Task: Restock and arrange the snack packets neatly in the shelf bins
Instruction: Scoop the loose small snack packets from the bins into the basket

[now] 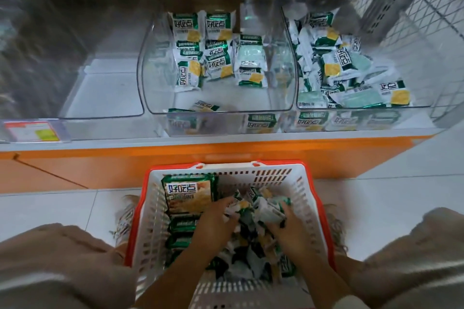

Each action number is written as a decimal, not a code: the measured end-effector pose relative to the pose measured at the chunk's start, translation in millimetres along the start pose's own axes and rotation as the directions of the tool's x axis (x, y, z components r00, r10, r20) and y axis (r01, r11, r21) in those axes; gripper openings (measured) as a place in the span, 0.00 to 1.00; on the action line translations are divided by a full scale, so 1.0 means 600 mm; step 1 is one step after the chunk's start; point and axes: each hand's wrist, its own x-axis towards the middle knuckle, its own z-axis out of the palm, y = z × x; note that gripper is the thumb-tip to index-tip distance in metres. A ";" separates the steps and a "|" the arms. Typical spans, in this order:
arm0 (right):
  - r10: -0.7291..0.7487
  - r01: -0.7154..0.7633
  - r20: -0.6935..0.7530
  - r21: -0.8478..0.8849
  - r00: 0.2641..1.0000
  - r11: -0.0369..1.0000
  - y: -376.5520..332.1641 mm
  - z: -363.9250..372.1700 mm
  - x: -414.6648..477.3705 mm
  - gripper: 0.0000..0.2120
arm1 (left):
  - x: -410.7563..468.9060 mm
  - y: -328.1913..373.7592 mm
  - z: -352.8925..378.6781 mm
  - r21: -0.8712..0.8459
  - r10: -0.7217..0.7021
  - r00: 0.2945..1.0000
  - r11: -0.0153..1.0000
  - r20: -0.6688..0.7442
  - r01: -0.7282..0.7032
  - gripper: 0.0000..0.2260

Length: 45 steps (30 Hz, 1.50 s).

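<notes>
A white basket with an orange rim (pixel 303 195) stands on the floor between my knees, holding a heap of small green-and-white snack packets (pixel 253 253) and larger packs (pixel 188 194) stacked along its left side. My left hand (pixel 213 221) reaches into the heap, fingers curled around small packets. My right hand (pixel 292 229) grips a small packet (pixel 272 211) there too. On the shelf above, the middle clear bin (pixel 150 63) holds rows of packets (pixel 216 57). The right bin (pixel 421 105) is piled with loose packets (pixel 346 70).
The left clear bin (pixel 105 93) has nothing in it; a price tag (pixel 32 130) sits on the shelf edge below it. An orange plinth (pixel 100 165) runs under the shelf. A wire mesh panel (pixel 426 7) stands at right. White floor tiles surround the basket.
</notes>
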 end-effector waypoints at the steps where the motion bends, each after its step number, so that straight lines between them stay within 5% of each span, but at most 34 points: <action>1: -0.025 0.023 -0.058 -0.031 0.998 0.999 -0.010 -0.003 -0.002 0.20 | -0.003 0.008 -0.015 -0.005 0.032 0.997 0.999 -0.064 -0.032 0.20; 5: -0.216 0.234 -0.258 0.041 0.942 0.971 -0.095 -0.025 -0.025 0.14 | -0.036 0.073 -0.103 0.018 0.273 0.897 0.958 -0.347 -0.285 0.14; 9: -0.508 0.563 -0.292 0.147 0.811 0.814 -0.256 -0.068 -0.075 0.11 | -0.045 0.146 -0.234 0.224 0.539 0.663 0.835 -0.520 -0.503 0.14; 11: -0.628 0.679 -0.294 0.114 0.720 0.725 -0.329 -0.093 -0.071 0.10 | -0.024 0.174 -0.291 0.315 0.564 0.659 0.825 -0.498 -0.469 0.14; 13: -0.694 0.714 -0.208 0.038 0.690 0.699 -0.397 -0.116 -0.041 0.11 | -0.001 0.195 -0.331 0.349 0.527 0.741 0.845 -0.416 -0.404 0.16; 17: -0.534 0.582 0.229 -0.328 0.814 0.744 -0.468 -0.116 0.087 0.13 | 0.038 0.214 -0.358 0.425 0.423 0.874 0.855 -0.240 -0.297 0.21; 20: -0.362 0.528 0.400 -0.475 0.842 0.704 -0.477 -0.088 0.150 0.19 | 0.051 0.216 -0.355 0.439 0.358 0.918 0.862 -0.173 -0.253 0.24; 23: -0.295 0.497 0.426 -0.512 0.855 0.701 -0.481 -0.062 0.174 0.22 | 0.048 0.209 -0.355 0.426 0.393 0.899 0.859 -0.192 -0.284 0.23; 26: -0.203 0.417 0.478 -0.399 0.854 0.816 -0.481 -0.045 0.182 0.14 | 0.039 0.202 -0.358 0.406 0.442 0.872 0.851 -0.212 -0.333 0.24; 29: -0.275 0.423 0.439 -0.283 0.855 0.861 -0.483 -0.051 0.183 0.11 | 0.026 0.191 -0.364 0.394 0.513 0.821 0.829 -0.251 -0.397 0.24; 32: -0.262 0.409 0.492 -0.217 0.830 0.886 -0.493 -0.056 0.171 0.20 | 0.010 0.175 -0.376 0.394 0.597 0.716 0.794 -0.363 -0.462 0.21; 34: -0.165 0.379 0.563 -0.286 0.810 0.880 -0.500 -0.047 0.162 0.36 | 0.003 0.162 -0.387 0.446 0.653 0.607 0.755 -0.453 -0.481 0.19; 37: -0.145 0.468 0.558 -0.495 0.817 0.732 -0.513 -0.020 0.158 0.50 | -0.002 0.146 -0.403 0.498 0.658 0.521 0.753 -0.545 -0.430 0.20; 42: -0.280 0.547 0.514 -0.493 0.811 0.677 -0.520 0.001 0.154 0.35 | 0.008 0.122 -0.406 0.418 0.551 0.598 0.833 -0.582 -0.361 0.26; 45: -0.300 0.522 0.492 -0.410 0.817 0.748 -0.512 -0.010 0.156 0.31 | 0.015 0.105 -0.397 0.379 0.522 0.633 0.852 -0.571 -0.360 0.27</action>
